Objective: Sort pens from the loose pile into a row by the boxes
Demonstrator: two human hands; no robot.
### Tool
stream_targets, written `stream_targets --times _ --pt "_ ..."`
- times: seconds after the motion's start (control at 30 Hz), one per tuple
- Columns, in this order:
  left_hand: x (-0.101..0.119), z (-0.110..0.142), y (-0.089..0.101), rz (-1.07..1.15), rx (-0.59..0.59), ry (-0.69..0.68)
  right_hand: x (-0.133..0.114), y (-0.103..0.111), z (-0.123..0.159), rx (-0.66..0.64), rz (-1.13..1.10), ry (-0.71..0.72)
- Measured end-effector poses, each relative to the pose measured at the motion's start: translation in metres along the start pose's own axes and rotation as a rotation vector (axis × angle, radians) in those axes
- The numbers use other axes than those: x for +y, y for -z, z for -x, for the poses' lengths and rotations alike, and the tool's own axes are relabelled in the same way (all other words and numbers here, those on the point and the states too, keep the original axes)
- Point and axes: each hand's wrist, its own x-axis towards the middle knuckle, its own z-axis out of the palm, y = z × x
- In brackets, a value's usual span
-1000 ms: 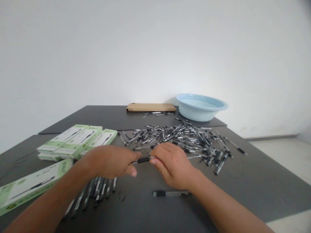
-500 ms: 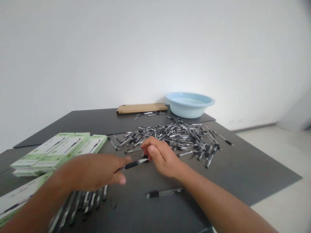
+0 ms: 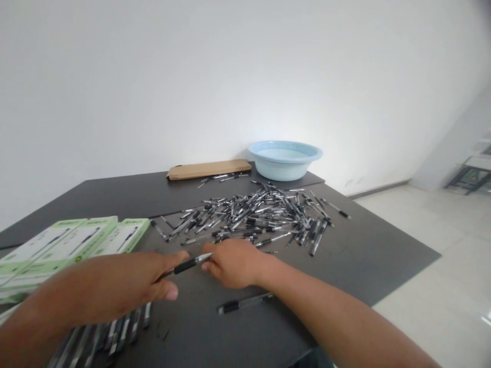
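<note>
My left hand (image 3: 149,276) is closed on a pen (image 3: 187,265) with a black grip. The pen's bare metallic tip points to the right, toward my right hand (image 3: 233,261). That hand is closed, fingers curled under and thumb tucked in, just past the tip at the near side of the pen pile (image 3: 249,212). What its fingers hold, if anything, is hidden. One loose pen (image 3: 241,302) lies on the dark table below it. Several pens (image 3: 118,329) lie side by side under my left forearm.
Green and white pen boxes (image 3: 80,240) are stacked at the left. A flat cardboard piece (image 3: 209,169) lies at the back beside a light blue basin (image 3: 284,166), with a few pens (image 3: 222,178) in front. The table's right edge (image 3: 406,278) drops to a pale floor.
My right hand has turned over, from palm side showing to back up, with its fingers now down toward the table. My left hand keeps the pen. The whole view has shifted.
</note>
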Motion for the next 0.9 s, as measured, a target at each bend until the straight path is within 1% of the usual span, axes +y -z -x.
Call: stream_targets --times 0.1,0.17,0.3,0.4,0.43,0.5,0.63,0.67,0.73,0.8,0.9 --pt "0.0 -0.002 -0.001 0.002 -0.063 -0.008 -0.001 -0.004 -0.001 -0.019 0.01 0.045" --pt "0.0 -0.004 -0.002 -0.008 -0.072 0.0 -0.002 -0.007 -0.002 -0.026 0.013 0.06" --pt "0.001 -0.005 -0.002 -0.015 -0.069 0.004 -0.002 -0.01 -0.002 -0.03 0.023 0.058" --pt "0.008 -0.001 0.002 -0.032 -0.049 0.017 0.005 -0.004 -0.002 -0.01 0.024 0.012" --pt "0.012 0.001 0.005 -0.034 -0.02 0.02 0.01 0.001 -0.001 0.014 0.02 -0.019" --pt "0.02 0.005 0.009 -0.05 -0.011 0.037 0.026 0.013 0.001 0.108 0.005 -0.113" --pt "0.034 0.009 0.016 -0.091 -0.045 0.059 0.07 0.038 0.005 0.375 -0.028 -0.379" --pt "0.037 0.009 0.017 -0.098 -0.068 0.064 0.08 0.042 0.006 0.425 -0.033 -0.419" --pt "0.039 0.006 0.018 -0.107 -0.105 0.074 0.095 0.044 0.006 0.5 -0.038 -0.455" --pt "0.037 0.002 0.017 -0.109 -0.141 0.089 0.104 0.042 0.005 0.513 -0.029 -0.471" --pt "0.032 -0.003 0.014 -0.1 -0.142 0.094 0.11 0.034 0.002 0.443 -0.002 -0.505"
